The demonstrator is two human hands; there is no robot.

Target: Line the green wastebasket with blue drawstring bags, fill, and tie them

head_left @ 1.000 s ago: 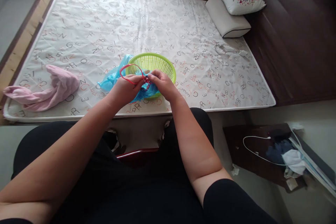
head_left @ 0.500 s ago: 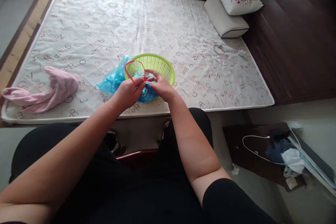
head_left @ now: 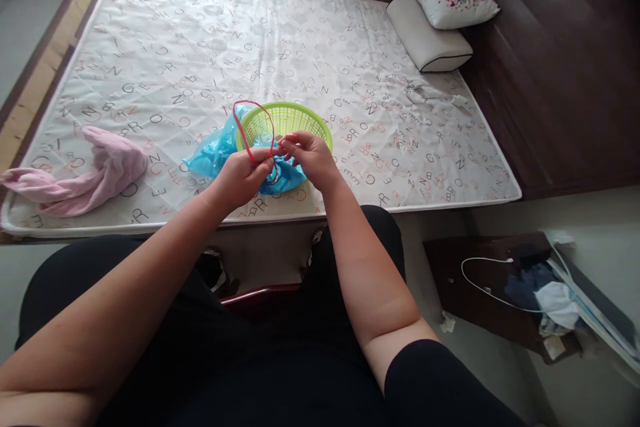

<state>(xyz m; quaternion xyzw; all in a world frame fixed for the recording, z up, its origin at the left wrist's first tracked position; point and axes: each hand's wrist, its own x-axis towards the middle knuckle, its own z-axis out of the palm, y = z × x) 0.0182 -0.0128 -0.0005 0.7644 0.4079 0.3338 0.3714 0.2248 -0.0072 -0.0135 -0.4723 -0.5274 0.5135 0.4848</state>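
Our left hand point(head_left: 245, 177) pinches a thin red cord point(head_left: 239, 121), and a loop of it stands up toward eleven o'clock. Our right hand point(head_left: 316, 157) is close by at three o'clock, thumb and finger bent together; we can't tell what they grip, it's too small. The cord is over the near side of the green basket point(head_left: 327, 133), which sits at twelve o'clock on the bed point(head_left: 400, 147). A blue plastic bag point(head_left: 215, 150) lies at nine o'clock, just beside the basket. We seem to be doing small finger work on the cord. The next move likely calls for a steady left pinch and gentle right fingers.
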